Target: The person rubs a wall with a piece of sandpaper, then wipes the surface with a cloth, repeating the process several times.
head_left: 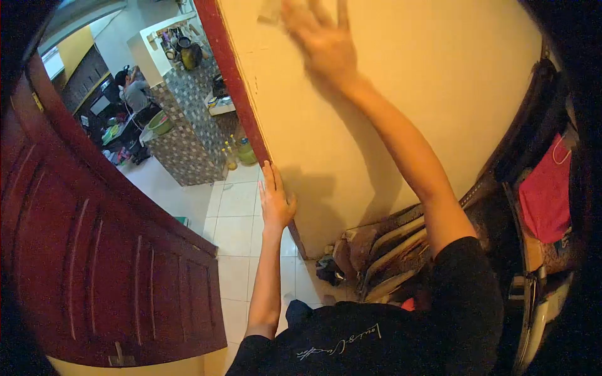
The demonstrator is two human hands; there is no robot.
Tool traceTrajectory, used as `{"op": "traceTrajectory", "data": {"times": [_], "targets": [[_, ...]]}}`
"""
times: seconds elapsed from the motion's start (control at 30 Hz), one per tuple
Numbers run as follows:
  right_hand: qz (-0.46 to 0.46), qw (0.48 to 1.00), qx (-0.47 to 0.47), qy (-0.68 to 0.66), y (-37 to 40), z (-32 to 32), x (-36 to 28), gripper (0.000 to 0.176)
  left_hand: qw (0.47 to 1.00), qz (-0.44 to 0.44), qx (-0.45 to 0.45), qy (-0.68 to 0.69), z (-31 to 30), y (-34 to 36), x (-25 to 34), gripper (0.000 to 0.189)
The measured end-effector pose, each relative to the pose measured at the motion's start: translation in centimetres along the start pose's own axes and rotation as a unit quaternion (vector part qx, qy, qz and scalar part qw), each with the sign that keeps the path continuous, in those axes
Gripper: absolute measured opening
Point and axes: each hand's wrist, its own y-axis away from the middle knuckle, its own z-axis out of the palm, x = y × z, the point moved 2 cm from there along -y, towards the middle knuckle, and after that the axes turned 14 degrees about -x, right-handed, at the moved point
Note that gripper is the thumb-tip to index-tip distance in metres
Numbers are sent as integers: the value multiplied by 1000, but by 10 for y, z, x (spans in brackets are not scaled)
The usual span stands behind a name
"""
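Note:
My left hand [276, 202] lies against the dark red door frame [239, 81], fingers stretched upward along its edge and thumb apart. High on the cream wall [439, 69], my right hand [329, 55] reaches up, smeared by motion. Its fingers look partly spread, but the top of the view cuts off their tips. Just left of those fingers is a small greyish-beige patch [269, 11]; I cannot tell whether the hand holds it. The right arm casts a shadow on the wall below.
A dark red panelled door [119, 250] stands open at left. Through the doorway, a person [133, 94] is near a mosaic-tiled counter [188, 144], with bottles [230, 153] on the floor. Curved wooden pieces [392, 250] lie below the wall; a pink cloth item [544, 194] hangs at right.

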Motion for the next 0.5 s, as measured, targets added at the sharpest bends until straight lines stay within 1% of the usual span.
{"op": "traceTrajectory", "data": {"times": [0.07,0.1,0.13,0.17,0.2,0.23,0.27,0.3,0.33,0.37,0.43,0.47,0.5], "targets": [[-19,1000,6,12,45,33,-31,58,1000,-3,9,14,1,-3,0,102],[-191,980,-46,-28,86,53,-56,55,1000,-3,11,14,-4,-8,2,101],[-353,927,-103,-77,125,57,-76,53,1000,-6,2,16,-2,0,3,101],[-349,925,-119,-92,139,49,-79,53,1000,-13,-18,21,0,15,2,101],[-330,930,-108,-118,128,42,-64,49,1000,-14,-24,12,-2,15,0,101],[-319,934,-88,-133,102,36,-41,45,1000,-11,-13,2,-4,4,1,102],[-323,934,-84,-128,75,26,-22,45,1000,-10,-6,3,-5,-3,1,102],[-207,972,-49,-100,52,13,-4,44,1000,-13,-14,0,-4,0,-1,101],[-87,994,-13,-69,38,5,9,43,1000,-17,-22,-2,-2,2,-2,101],[-87,994,-15,-68,33,4,13,43,1000,-16,-23,-1,-1,1,-2,101],[31,984,-52,-166,31,5,16,51,1000,3,-3,7,-1,2,-2,100],[35,984,-55,-164,45,13,-1,51,1000,6,-7,7,-1,1,-4,100],[-75,990,-62,-102,72,27,-36,53,1000,4,-7,8,-1,0,-5,100]]}}
